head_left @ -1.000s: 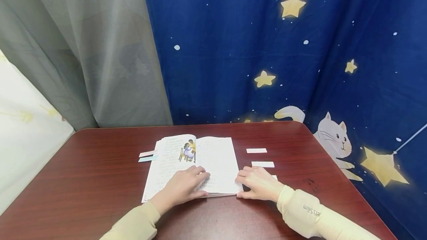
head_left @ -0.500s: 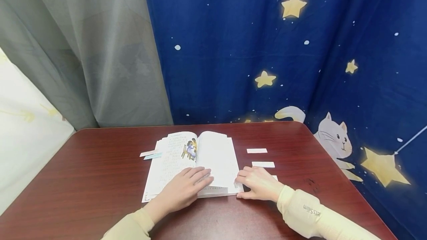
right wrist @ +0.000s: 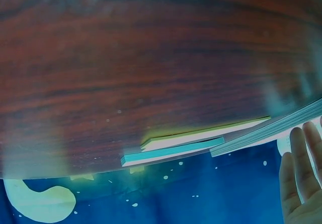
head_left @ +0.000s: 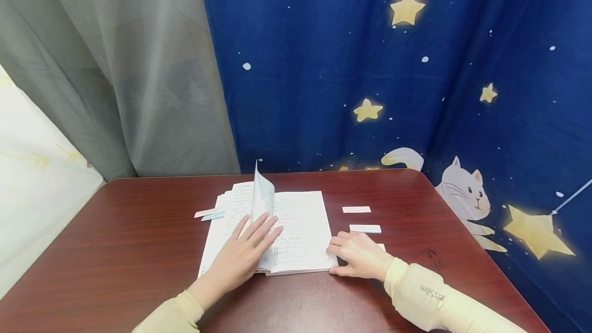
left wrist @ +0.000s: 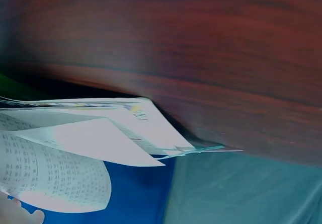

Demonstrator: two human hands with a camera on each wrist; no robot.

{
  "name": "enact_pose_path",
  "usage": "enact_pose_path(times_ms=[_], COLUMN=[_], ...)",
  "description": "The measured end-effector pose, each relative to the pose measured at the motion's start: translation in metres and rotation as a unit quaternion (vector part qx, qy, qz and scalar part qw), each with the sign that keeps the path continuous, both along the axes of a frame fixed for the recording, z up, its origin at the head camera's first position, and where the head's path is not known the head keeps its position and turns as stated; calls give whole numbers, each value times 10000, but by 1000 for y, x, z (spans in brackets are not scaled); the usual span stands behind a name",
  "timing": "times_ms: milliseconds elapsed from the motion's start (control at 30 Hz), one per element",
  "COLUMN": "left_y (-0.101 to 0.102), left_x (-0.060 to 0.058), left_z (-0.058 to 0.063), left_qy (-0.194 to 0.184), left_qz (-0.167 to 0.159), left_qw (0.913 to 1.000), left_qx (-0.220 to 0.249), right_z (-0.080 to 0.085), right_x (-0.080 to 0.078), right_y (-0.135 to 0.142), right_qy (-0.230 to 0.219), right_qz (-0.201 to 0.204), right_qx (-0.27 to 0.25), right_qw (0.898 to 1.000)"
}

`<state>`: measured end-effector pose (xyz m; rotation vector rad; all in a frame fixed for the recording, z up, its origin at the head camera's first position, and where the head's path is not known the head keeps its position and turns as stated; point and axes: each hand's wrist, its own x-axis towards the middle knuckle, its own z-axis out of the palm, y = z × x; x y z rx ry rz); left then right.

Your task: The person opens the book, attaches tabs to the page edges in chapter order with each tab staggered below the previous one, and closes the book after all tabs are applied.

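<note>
An open book [head_left: 302,235] with printed pages lies on the table in the head view. My left hand [head_left: 238,256], fingers straight and spread, touches a turning page [head_left: 262,197] near the middle. That page stands nearly upright; the left wrist view shows a curved printed page [left wrist: 55,176] and a fingertip [left wrist: 22,214] at its edge. My right hand [head_left: 356,253] rests on the book's lower right corner, thumb beside the front edge. Its fingers [right wrist: 303,168] look straight in the right wrist view. Two sticky tabs [head_left: 214,216], one pale and one light blue, stick out from the left pages.
Right of the book lie two pale sticky-note pads, a far one [head_left: 356,209] and a nearer one [head_left: 365,228]; a third [head_left: 381,246] is mostly behind my right hand. Their sides look teal [right wrist: 171,152] and yellow [right wrist: 206,132]. Curtains hang behind the reddish-brown table [head_left: 139,230].
My left hand has moved leftward and spread its fingers, taking a page from the right side to nearly upright. The illustrated page is now covered. My right hand stays put.
</note>
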<state>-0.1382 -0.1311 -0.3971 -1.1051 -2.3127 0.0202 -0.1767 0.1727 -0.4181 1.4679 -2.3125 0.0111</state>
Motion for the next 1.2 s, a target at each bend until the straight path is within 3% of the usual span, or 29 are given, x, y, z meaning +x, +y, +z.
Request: enact_pose_path(times_ms=[167, 433, 600, 933, 1200], left_y=[-5, -9, -9, 20, 42], left_x=[0, 1, 1, 1, -1], left_z=[-3, -4, -6, -13, -17], left_qy=[-7, 81, 111, -309, -362], left_qz=[71, 491, 479, 214, 535], left_qw=[10000, 9985, 9987, 9993, 9955], left_qx=[24, -233, -117, -22, -698], right_z=[0, 0, 1, 2, 2], right_x=[0, 0, -1, 0, 0], right_y=[0, 0, 1, 1, 0], right_qy=[-48, -90, -107, -128, -50], right_qz=[-18, 6, 38, 77, 102], right_qx=[13, 14, -11, -102, -132], right_qw=[10000, 10000, 9999, 9998, 9998])
